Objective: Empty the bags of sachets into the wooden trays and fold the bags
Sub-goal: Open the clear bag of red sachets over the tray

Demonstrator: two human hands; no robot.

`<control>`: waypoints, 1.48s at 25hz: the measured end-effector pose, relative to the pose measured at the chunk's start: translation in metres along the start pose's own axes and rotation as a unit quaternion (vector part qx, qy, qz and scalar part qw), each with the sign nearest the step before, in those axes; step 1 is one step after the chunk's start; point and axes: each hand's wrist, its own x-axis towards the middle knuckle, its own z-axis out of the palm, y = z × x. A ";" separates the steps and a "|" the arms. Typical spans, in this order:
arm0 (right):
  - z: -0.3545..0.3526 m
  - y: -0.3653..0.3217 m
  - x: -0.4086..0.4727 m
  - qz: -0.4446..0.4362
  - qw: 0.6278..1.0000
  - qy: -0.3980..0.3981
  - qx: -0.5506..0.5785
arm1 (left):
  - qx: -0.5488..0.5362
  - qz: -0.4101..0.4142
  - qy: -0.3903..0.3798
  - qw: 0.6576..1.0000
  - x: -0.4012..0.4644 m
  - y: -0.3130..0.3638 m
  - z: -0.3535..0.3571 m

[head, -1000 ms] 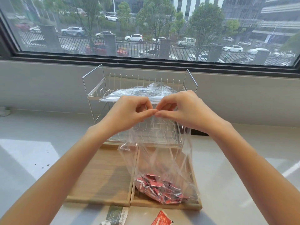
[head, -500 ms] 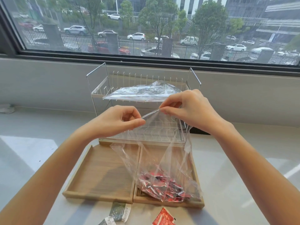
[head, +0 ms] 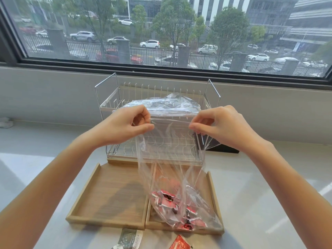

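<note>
Bag: your clear bag (head: 172, 159) is hanging mid-frame over the right tray (head: 214, 193), keeping the red sachets (head: 172, 203) low while you are spreading its mouth.
Left hand (head: 125, 126): fingers pinching the mouth's left edge.
Right hand (head: 221, 124): fingers pinching the right edge.
Left tray (head: 107, 194): sitting lower left, bare.

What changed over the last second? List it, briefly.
The left hand and right hand, pinched together a second ago, pulled apart sideways, opening the bag mouth. Both still pinch its top edge. The sachets remain at the bottom, over the right tray.
</note>
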 end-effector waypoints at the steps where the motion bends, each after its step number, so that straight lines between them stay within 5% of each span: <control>1: -0.001 0.003 -0.001 0.002 1.000 -0.006 0.007 | -0.006 -0.005 -0.002 1.000 0.000 -0.001 0.000; 8: -0.017 0.011 0.002 0.000 0.999 0.021 0.026 | -0.012 -0.036 -0.119 0.992 0.008 0.005 -0.010; 16: -0.034 0.021 -0.001 -0.034 0.997 -0.050 0.049 | -0.042 -0.028 -0.105 0.993 0.012 0.007 -0.013; 21: -0.047 0.043 -0.014 0.007 0.978 -0.186 0.090 | -0.056 -0.039 -0.049 0.996 0.015 0.005 -0.009; 25: -0.029 0.065 -0.035 0.030 0.949 -0.174 0.261 | -0.080 -0.052 0.004 0.995 0.018 0.006 -0.001; 31: 0.056 0.080 -0.087 0.061 0.930 -0.263 0.249 | -0.064 -0.056 0.062 0.994 0.030 0.006 0.012; 37: 0.110 0.076 -0.096 0.122 0.950 0.005 0.288 | -0.130 -0.060 0.046 0.989 0.033 0.006 0.019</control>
